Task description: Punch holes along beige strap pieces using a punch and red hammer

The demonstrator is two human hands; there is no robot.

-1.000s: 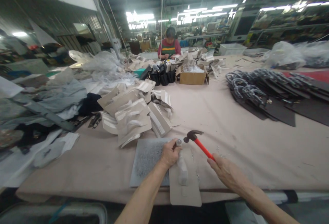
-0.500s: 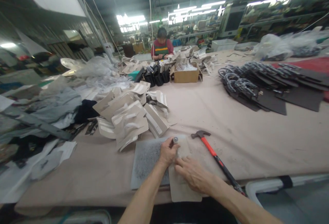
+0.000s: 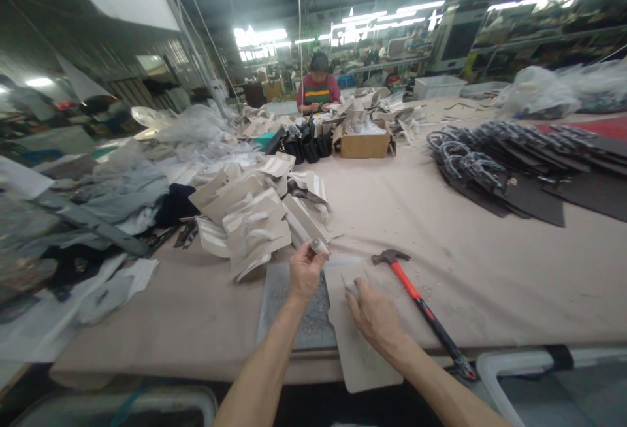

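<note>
Left hand (image 3: 304, 277): fingers curled closed around a short silver metal cylinder (image 3: 318, 245).
Right hand (image 3: 376, 316): half-curled on a flat beige rounded-corner panel (image 3: 368, 368); exact grip hidden.
Panel: overlapping a speckled grey rectangular slab (image 3: 313, 332), near end overhanging the beige cloth-covered table (image 3: 494, 277).
Red-and-black claw hammer (image 3: 407, 282): lying on the table, right of the right hand.

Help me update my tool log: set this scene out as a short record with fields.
Left hand: holds a small cylinder
Right hand: on the beige panel; grip partly hidden
Beige panel: partly over the grey slab
Hammer: lying unheld on the table, right of the beige panel
Left of centre: heap of panels
Right side: dark panels, looped handles
Far side: a person, a cardboard box
</note>
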